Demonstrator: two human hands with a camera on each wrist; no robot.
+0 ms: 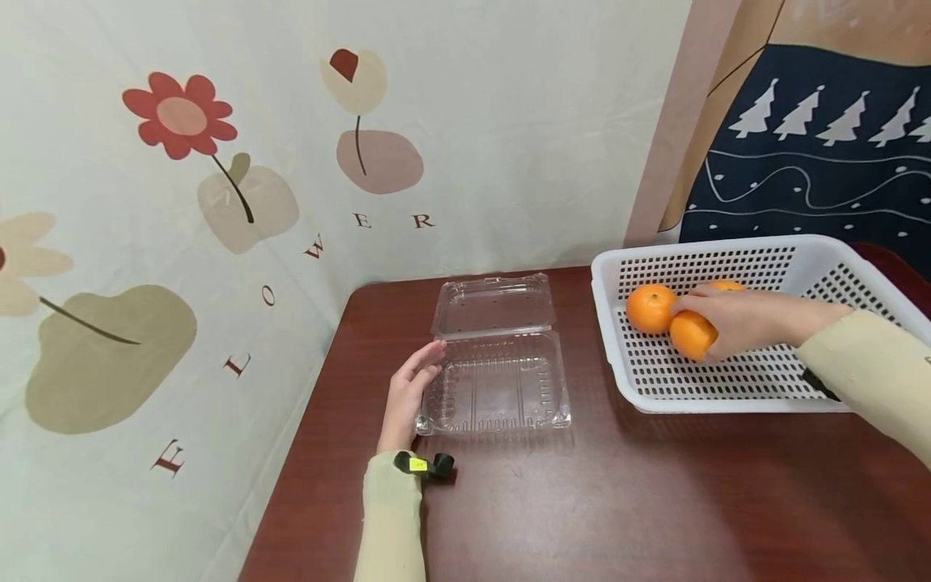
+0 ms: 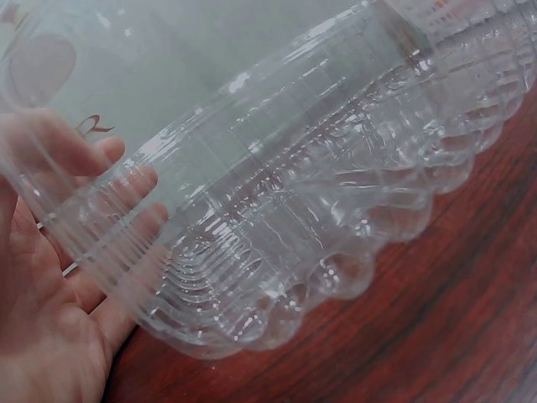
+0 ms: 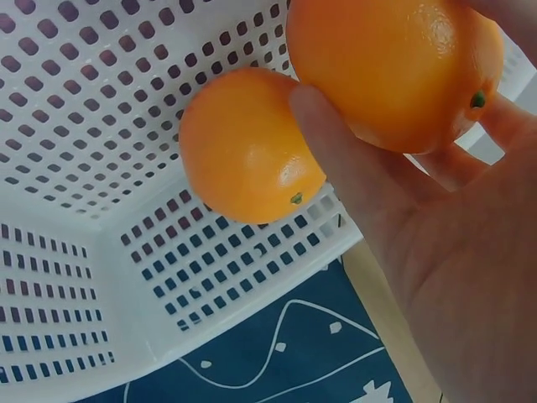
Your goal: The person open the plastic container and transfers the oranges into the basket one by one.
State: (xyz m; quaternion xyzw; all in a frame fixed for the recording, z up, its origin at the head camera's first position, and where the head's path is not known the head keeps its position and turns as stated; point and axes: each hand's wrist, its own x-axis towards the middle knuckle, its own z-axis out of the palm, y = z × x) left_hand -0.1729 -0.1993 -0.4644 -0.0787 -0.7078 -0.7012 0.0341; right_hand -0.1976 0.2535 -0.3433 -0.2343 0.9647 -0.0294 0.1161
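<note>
My right hand [image 1: 745, 319] reaches into the white basket and grips an orange [image 1: 692, 335], thumb along one side of it. A second orange [image 1: 650, 308] sits left of the held one, and a third orange [image 1: 727, 284] is partly hidden behind the hand. Close up in the right wrist view, the held orange [image 3: 394, 67] overlaps another orange [image 3: 252, 147]. My left hand [image 1: 409, 396] rests against the left side of a clear plastic clamshell box [image 1: 494, 384], whose lid [image 1: 494, 307] lies folded back toward the wall. Through the clear plastic, its loosely extended fingers [image 2: 138, 180] show.
The perforated white basket [image 1: 727, 406] stands on the right of the dark red wooden table [image 1: 524, 509]. Behind the table hangs a pale flower-printed cloth [image 1: 509, 162]. A dark blue cloth with white trees [image 1: 800, 186] hangs behind the basket.
</note>
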